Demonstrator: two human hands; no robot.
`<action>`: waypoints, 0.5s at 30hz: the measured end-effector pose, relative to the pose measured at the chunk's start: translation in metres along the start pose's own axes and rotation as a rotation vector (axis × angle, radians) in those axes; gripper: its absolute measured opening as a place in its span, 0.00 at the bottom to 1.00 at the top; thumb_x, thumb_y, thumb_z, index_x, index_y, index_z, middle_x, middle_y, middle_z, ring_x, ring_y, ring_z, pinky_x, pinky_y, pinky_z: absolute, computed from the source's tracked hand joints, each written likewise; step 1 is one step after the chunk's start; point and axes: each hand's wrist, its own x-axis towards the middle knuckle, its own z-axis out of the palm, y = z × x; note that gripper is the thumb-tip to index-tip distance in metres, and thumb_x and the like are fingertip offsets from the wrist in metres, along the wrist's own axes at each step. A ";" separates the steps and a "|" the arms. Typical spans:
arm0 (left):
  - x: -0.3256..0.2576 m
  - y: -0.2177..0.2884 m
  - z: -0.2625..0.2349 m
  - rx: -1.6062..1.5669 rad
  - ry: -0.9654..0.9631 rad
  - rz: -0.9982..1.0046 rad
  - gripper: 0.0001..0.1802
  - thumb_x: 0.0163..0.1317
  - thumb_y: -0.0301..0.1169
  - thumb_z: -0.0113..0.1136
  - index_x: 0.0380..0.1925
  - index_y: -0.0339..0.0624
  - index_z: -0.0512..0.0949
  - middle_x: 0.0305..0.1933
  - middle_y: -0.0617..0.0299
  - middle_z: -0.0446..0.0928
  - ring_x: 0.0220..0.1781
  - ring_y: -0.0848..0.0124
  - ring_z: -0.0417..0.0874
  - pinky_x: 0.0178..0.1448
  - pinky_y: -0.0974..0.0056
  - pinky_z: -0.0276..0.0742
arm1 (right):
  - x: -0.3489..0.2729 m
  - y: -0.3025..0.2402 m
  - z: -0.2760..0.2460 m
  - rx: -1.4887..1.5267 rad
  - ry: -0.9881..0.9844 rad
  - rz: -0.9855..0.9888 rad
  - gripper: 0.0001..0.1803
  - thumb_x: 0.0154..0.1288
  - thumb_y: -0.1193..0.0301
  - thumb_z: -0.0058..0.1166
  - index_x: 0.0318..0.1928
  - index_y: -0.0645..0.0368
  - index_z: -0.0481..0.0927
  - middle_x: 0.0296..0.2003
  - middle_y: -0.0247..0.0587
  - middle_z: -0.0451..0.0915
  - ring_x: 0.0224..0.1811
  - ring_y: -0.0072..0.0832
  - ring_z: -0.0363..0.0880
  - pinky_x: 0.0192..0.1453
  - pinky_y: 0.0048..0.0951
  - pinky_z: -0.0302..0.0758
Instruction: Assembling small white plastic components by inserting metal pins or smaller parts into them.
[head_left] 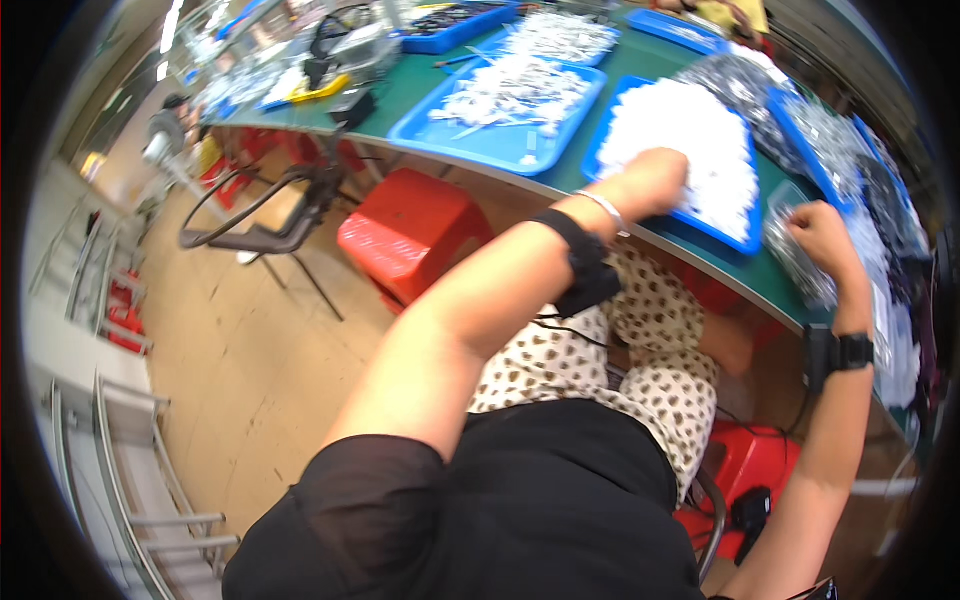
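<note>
While the left hand (pixel 660 182) curls over white pieces (pixel 692 122) in a blue tray (pixel 742 243), the curled right hand (pixel 818 235) meets a clear bag (pixel 800 268) just right of the tray, both hands' holds unclear.

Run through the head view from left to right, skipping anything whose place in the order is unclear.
Dark-framed chair → nearer blue tray of white strips → left hand → right hand.
</note>
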 end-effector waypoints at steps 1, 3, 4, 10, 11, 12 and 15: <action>0.002 0.004 0.004 0.026 0.037 0.015 0.12 0.43 0.31 0.63 0.29 0.38 0.83 0.31 0.45 0.81 0.36 0.51 0.83 0.45 0.56 0.77 | -0.002 0.004 0.001 0.026 0.023 -0.006 0.09 0.49 0.74 0.53 0.30 0.67 0.81 0.23 0.51 0.79 0.25 0.34 0.79 0.34 0.33 0.74; 0.002 0.003 0.017 0.009 0.169 0.032 0.09 0.44 0.31 0.63 0.26 0.38 0.82 0.30 0.45 0.80 0.36 0.49 0.82 0.45 0.54 0.77 | -0.003 0.011 0.004 0.037 0.083 0.058 0.09 0.48 0.75 0.52 0.28 0.69 0.80 0.22 0.53 0.78 0.24 0.34 0.78 0.32 0.32 0.73; -0.002 0.006 0.016 0.006 0.166 0.018 0.08 0.44 0.30 0.63 0.25 0.38 0.82 0.30 0.44 0.80 0.36 0.49 0.81 0.45 0.54 0.76 | -0.003 0.015 0.009 0.052 0.083 0.031 0.09 0.48 0.75 0.52 0.28 0.69 0.80 0.22 0.53 0.78 0.24 0.34 0.78 0.32 0.32 0.73; -0.014 0.006 0.004 -0.198 0.316 -0.012 0.05 0.45 0.26 0.61 0.21 0.35 0.81 0.29 0.44 0.79 0.35 0.48 0.81 0.43 0.54 0.76 | 0.003 0.040 0.018 0.356 0.132 0.067 0.05 0.57 0.76 0.51 0.32 0.66 0.75 0.23 0.33 0.73 0.27 0.20 0.69 0.33 0.23 0.68; -0.014 0.006 0.002 -0.280 0.364 -0.016 0.05 0.46 0.26 0.61 0.20 0.35 0.80 0.29 0.45 0.79 0.35 0.49 0.81 0.43 0.54 0.76 | 0.004 0.047 0.018 0.356 0.131 0.061 0.05 0.57 0.76 0.51 0.32 0.66 0.75 0.23 0.33 0.73 0.27 0.20 0.69 0.33 0.23 0.68; -0.011 0.006 0.004 -0.268 0.391 -0.025 0.05 0.46 0.26 0.61 0.20 0.34 0.81 0.28 0.44 0.79 0.35 0.49 0.81 0.43 0.55 0.76 | 0.002 0.057 0.019 0.337 0.243 0.038 0.05 0.59 0.76 0.50 0.34 0.66 0.74 0.25 0.33 0.74 0.27 0.19 0.69 0.34 0.22 0.67; -0.005 0.005 0.008 -0.268 0.316 -0.089 0.05 0.46 0.26 0.62 0.20 0.35 0.81 0.28 0.45 0.79 0.37 0.50 0.81 0.44 0.55 0.76 | 0.001 0.089 0.008 0.327 0.333 0.011 0.07 0.66 0.72 0.48 0.41 0.62 0.73 0.30 0.32 0.76 0.27 0.17 0.67 0.33 0.19 0.65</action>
